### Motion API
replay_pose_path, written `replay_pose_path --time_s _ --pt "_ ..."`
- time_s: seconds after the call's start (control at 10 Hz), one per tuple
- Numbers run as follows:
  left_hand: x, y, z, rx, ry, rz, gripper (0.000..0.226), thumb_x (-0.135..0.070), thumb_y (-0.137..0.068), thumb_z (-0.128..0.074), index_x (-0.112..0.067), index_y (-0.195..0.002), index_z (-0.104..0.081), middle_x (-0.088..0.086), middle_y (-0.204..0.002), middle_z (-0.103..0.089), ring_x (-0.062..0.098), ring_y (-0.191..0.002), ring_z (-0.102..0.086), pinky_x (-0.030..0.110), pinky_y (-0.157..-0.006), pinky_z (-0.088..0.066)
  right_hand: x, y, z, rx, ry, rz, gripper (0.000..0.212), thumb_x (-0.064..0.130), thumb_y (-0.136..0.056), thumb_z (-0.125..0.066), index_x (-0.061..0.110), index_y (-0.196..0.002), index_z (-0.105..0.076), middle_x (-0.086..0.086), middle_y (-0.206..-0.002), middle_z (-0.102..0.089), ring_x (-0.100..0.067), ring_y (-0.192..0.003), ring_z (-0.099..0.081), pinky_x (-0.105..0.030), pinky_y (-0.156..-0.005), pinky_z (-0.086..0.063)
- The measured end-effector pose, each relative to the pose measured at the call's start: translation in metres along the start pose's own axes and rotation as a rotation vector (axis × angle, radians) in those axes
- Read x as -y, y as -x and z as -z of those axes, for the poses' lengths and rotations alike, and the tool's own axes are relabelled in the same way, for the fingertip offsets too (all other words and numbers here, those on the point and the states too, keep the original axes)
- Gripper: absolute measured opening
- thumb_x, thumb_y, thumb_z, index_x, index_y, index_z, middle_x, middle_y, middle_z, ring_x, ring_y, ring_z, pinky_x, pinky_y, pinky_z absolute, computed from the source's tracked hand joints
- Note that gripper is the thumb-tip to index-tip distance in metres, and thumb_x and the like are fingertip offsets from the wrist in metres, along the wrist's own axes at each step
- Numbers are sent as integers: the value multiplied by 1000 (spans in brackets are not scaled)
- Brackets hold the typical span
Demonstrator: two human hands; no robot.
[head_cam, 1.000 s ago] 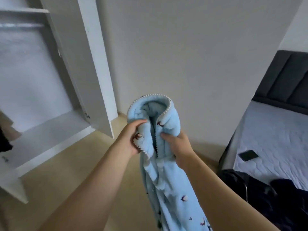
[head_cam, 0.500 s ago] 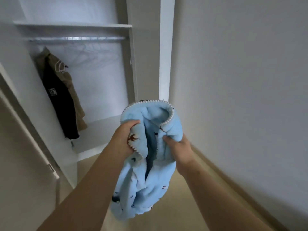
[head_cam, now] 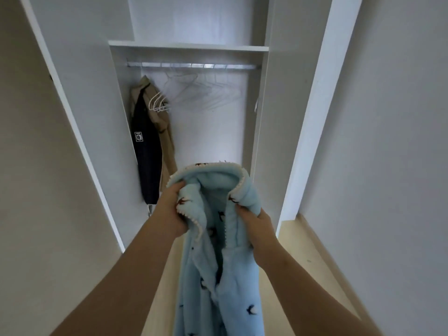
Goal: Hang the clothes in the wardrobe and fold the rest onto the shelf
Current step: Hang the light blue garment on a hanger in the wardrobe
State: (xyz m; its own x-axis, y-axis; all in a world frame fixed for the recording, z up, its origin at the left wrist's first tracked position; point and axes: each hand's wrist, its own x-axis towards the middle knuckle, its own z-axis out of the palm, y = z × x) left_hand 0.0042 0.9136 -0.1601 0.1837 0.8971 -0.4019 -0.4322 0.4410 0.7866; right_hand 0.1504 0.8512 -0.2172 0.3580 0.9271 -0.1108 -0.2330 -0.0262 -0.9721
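Note:
A light blue fleece robe [head_cam: 218, 275] with small dark bird prints and a white stitched edge hangs from both my hands in front of the open white wardrobe [head_cam: 274, 141]. My left hand [head_cam: 171, 209] grips the left side of its collar. My right hand [head_cam: 257, 226] grips the right side. The collar stands open between them, and the robe's lower part drops out of the frame. Inside the wardrobe, a metal rail [head_cam: 191, 66] carries several empty white hangers [head_cam: 201, 93]. A dark garment [head_cam: 148, 151] and a beige one [head_cam: 167, 132] hang at the rail's left end.
A white shelf [head_cam: 189, 46] runs above the rail. The wardrobe's left door [head_cam: 80, 117] stands open toward me, and its right door [head_cam: 312, 117] stands open by the grey wall [head_cam: 388, 141]. Pale wooden floor [head_cam: 303, 238] shows beneath my arms.
My view has swung left, away from the bed, until it faces the wardrobe's inside. Both hands have kept their grip on the robe's collar and carried it closer to the wardrobe.

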Motion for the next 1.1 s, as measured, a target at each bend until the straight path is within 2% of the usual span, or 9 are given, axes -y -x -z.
replay_pose_path --time_s 0.1,0.2,0.3,0.4,0.5,0.7,0.8,0.9,1.1 --pt "-12 -26 10 44 141 13 40 -33 -93 -46 -8 -123 -55 9 -83 -63 23 -75 -60 36 -69 -49 2 -37 -12 34 -10 -20 10 36 -86 -63 26 -87 -64 0 -87 -72 -14 -80 -68 -23 -65 -52" --pt "-28 -63 21 152 330 11 50 -48 -86 -51 -12 -120 -62 11 -111 -66 25 -109 -58 38 -98 -43 6 -76 -28 51 -59 -42 18 38 -84 -64 22 -92 -64 0 -85 -72 -19 -84 -68 -27 -67 -53" --pt "-49 -105 23 241 277 -90 55 -46 -79 -54 -9 -118 -63 13 -119 -63 27 -114 -54 41 -105 -36 9 -122 -46 30 -65 -49 17 37 -85 -63 21 -90 -62 -1 -87 -69 -18 -84 -66 -26 -63 -50" --pt "-73 -155 10 174 36 -144 38 -28 -85 -58 -7 -116 -60 16 -110 -63 26 -101 -57 40 -96 -43 11 -175 -66 18 -40 -26 14 37 -85 -63 23 -87 -60 1 -83 -69 -15 -79 -65 -22 -57 -48" --pt "-103 -213 -2 36 -183 -92 36 -5 -82 -60 1 -118 -55 18 -105 -58 29 -89 -56 38 -79 -49 20 -236 -90 -9 -27 -20 11 33 -86 -63 23 -83 -59 4 -69 -70 -11 -65 -67 -18 -47 -49" --pt "-162 -303 -1 37 -221 60 9 -11 -81 -49 -5 -83 -55 10 -67 -50 18 -58 -49 26 -56 -41 34 -336 -135 -31 -25 -14 13 37 -85 -64 27 -80 -57 4 -78 -65 -13 -74 -62 -22 -53 -45" --pt "-183 -346 -8 -27 -187 6 14 -16 -83 -48 -8 -72 -54 4 -48 -57 17 -47 -55 23 -48 -45 35 -382 -154 1 -6 -47 16 39 -85 -63 26 -83 -56 3 -82 -64 -14 -76 -60 -23 -56 -45" --pt "-198 -381 -18 -103 -161 -124 15 -15 -87 -45 -11 -74 -51 4 -55 -58 16 -44 -56 21 -43 -45 36 -428 -164 63 -7 -63 21 39 -85 -64 22 -97 -58 -1 -94 -66 -19 -88 -62 -31 -70 -51" --pt "-238 -458 -39 -202 33 -233 16 -17 -89 -44 -12 -75 -51 6 -71 -54 19 -61 -53 32 -55 -43 54 -532 -179 170 47 -76 9 18 -82 -68 20 -87 -61 -2 -88 -67 -17 -82 -62 -27 -64 -50"
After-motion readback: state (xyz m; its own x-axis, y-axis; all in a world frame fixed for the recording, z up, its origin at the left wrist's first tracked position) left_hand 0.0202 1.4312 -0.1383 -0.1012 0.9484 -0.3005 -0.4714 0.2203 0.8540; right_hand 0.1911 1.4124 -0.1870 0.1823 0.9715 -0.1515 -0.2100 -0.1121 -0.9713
